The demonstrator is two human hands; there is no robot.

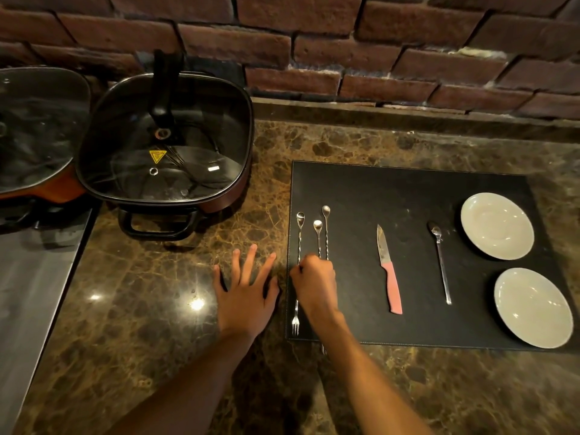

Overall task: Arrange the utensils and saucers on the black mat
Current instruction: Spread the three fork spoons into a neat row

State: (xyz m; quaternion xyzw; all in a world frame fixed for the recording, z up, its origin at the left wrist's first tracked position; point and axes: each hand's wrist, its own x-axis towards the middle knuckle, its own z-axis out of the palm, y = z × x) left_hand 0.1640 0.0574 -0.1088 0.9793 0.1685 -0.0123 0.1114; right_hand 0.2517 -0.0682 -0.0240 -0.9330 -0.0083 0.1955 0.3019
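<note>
A black mat (408,196) lies on the marble counter. On its left edge lie three long twisted steel bar spoons (317,233) side by side, the leftmost ending in a small fork. My right hand (315,285) is curled over their stems, fingers closed on them. A pink-handled knife (389,271) lies mid-mat, blade pointing away. To its right lies a single steel spoon (441,262). Two white saucers rest at the mat's right side, one farther (496,226), one nearer (533,307). My left hand (246,293) lies flat on the counter, fingers spread, left of the mat.
A square electric pan with a glass lid (164,142) stands at the back left, its handle toward me. Another glass-lidded pan (34,127) sits at the far left. A steel surface (28,293) borders the counter's left. A brick wall (345,42) runs behind.
</note>
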